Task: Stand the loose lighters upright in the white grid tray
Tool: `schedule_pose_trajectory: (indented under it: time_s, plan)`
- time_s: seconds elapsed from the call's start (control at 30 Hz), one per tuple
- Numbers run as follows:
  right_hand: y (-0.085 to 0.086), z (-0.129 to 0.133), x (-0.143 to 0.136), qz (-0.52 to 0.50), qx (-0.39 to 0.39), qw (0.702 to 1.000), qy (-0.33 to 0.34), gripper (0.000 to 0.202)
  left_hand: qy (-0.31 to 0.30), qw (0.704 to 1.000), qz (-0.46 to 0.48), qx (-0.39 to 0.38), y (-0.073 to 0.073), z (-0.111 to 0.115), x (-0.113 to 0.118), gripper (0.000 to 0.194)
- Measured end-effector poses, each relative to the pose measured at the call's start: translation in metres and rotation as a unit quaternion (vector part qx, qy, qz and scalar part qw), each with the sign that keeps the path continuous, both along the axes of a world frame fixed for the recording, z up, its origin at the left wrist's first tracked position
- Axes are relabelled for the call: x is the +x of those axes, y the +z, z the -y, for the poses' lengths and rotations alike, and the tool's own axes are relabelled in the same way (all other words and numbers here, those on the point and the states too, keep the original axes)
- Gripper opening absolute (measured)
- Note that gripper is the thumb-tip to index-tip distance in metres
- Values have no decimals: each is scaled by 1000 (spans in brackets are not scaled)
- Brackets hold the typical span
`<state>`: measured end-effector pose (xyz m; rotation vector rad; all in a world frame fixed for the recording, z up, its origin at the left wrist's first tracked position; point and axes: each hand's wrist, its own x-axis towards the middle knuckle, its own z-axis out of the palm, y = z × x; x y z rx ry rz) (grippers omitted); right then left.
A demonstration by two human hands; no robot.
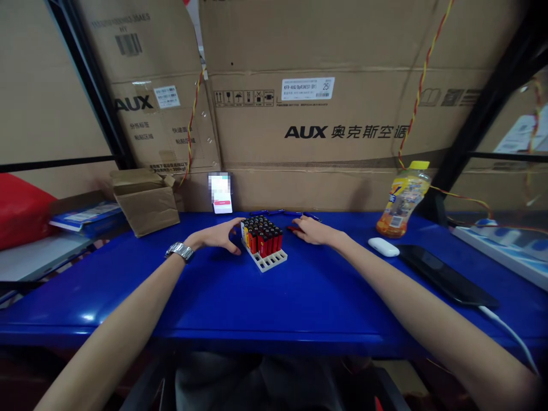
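Note:
A white slotted rack (274,261) stands on the blue table, packed with upright black-topped batteries (268,242), mostly red, with white and yellow ones at the left. Its front slots are bare. My left hand (219,236) is at the rack's left side, thumb and fingers apart, holding nothing. To the right of the rack, my right hand (314,230) has its fingertips closed on a small red battery (293,228) lying low over the table. Several dark blue cylinders (276,212) lie behind the rack, partly hidden by it and my right hand.
A lit phone (221,194) leans against the large cardboard wall (257,142). An open carton (148,205) stands at the left. At the right are a drink bottle (402,200), a white case (383,247) and a black phone (447,275) with a white cable.

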<state>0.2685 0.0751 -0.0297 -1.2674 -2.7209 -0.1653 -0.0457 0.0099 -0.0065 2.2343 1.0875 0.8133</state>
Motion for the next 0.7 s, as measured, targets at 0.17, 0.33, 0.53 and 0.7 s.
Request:
schedule_pose_trajectory:
  time_s: [0.17,0.33,0.53,0.7]
  plan:
    - [-1,5,7,-78,-33,996,-1,12,-60,990,5,-126,1,7,23,65]
    - [-9,3,12,-261,-71,963,8,17,-47,986,52,-150,-2,10,27,68]
    - [-13,-6,10,-446,-123,886,-20,22,-45,993,22,-109,-10,18,43,57]
    - [-5,4,7,-507,-195,839,-31,24,57,994,-79,42,-18,26,61,78]
